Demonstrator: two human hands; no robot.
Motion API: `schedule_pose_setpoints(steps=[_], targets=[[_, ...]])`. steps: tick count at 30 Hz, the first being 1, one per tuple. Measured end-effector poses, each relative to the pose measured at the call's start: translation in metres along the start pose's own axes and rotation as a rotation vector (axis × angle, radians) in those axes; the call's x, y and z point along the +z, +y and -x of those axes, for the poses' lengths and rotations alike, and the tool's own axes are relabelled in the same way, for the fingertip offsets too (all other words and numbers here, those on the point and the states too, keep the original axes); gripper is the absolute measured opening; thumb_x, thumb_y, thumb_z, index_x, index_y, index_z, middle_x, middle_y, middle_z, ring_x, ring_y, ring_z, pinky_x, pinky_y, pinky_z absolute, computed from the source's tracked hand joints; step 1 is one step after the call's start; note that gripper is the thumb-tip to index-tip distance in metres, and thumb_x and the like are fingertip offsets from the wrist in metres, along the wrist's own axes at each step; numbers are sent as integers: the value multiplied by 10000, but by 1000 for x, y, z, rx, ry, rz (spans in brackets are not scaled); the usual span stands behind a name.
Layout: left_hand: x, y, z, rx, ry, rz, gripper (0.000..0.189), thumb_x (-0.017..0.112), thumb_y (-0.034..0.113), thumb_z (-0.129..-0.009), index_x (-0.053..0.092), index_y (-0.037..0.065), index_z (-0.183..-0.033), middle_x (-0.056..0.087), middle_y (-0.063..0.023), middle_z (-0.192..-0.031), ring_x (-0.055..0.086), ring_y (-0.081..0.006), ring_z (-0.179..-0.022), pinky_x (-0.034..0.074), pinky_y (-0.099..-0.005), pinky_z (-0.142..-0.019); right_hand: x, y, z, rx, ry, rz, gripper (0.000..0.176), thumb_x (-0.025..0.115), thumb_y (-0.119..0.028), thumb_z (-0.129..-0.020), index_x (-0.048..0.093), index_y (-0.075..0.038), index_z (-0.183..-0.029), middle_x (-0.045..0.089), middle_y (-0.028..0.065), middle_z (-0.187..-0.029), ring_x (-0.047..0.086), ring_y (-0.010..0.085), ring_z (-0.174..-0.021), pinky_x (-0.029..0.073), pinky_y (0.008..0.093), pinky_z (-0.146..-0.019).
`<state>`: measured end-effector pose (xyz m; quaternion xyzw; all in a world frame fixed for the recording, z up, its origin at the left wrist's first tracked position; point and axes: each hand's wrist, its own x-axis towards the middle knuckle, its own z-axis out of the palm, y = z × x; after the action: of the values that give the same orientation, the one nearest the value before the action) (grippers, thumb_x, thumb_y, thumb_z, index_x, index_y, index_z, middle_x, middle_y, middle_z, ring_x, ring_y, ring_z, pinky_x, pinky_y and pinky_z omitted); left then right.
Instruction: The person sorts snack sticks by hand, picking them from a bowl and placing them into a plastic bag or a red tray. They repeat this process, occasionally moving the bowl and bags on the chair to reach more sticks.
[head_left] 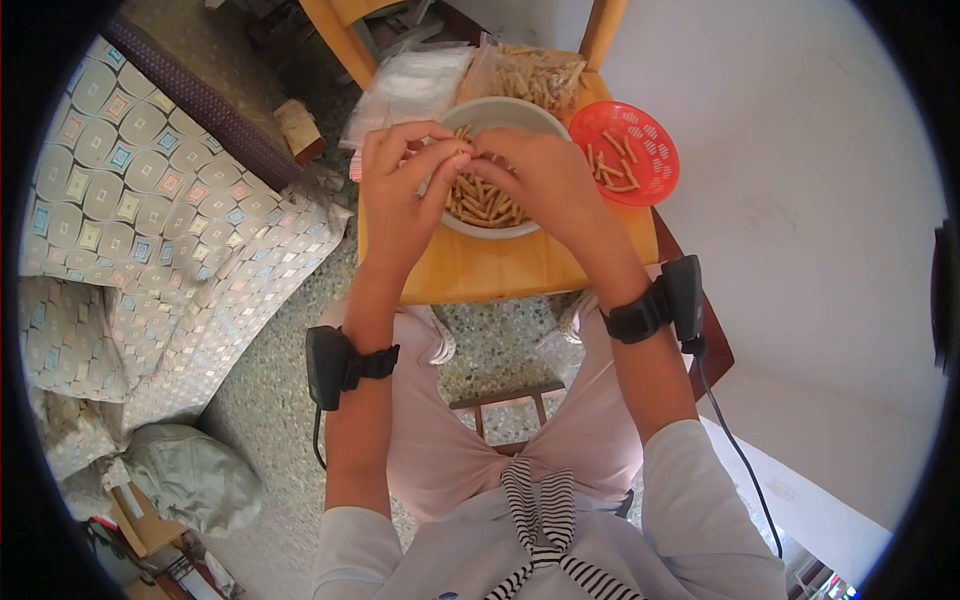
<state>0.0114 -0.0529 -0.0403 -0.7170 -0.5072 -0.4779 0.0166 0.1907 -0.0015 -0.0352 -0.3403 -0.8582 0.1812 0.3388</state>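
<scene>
- L hand (400, 180) & R hand (545, 175): both above the bowl (541, 118), fingers bent, tips meeting; whether they're clamped on a stick, can't tell, too small.
- Brown sticks (487, 205): many in the bowl, under the hands.
- Red basket (658, 150): just beside the bowl, w/ a few sticks in it.
- Clear bag w/ more sticks (530, 76): behind the bowl.
- Bowl stands on a wooden chair (500, 272).

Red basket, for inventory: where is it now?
In the head view, the red basket is at the right edge of the chair, beside the gray bowl.
</scene>
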Motion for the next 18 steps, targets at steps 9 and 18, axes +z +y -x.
schedule_pose_setpoints(steps=[9, 18], targets=[[-5, 0, -4, -85, 56, -1, 161, 732, 155, -870, 781, 143, -1023, 657, -24, -1044, 547, -241, -1031, 453, -362, -888, -10, -7, -3, 47, 235, -99, 203, 718, -291, -897, 716, -97, -956, 709, 65, -884, 671, 277, -702, 522, 349, -627], [-25, -18, -6, -366, 207, 181, 140, 706, 173, -887, 759, 118, -1005, 663, -42, -1076, 546, -263, -1067, 434, -375, -940, 2, -12, -2, 78, 198, -189, 247, 708, -250, -912, 688, -99, -1107, 708, 63, -936, 681, 260, -786, 539, 357, -681]])
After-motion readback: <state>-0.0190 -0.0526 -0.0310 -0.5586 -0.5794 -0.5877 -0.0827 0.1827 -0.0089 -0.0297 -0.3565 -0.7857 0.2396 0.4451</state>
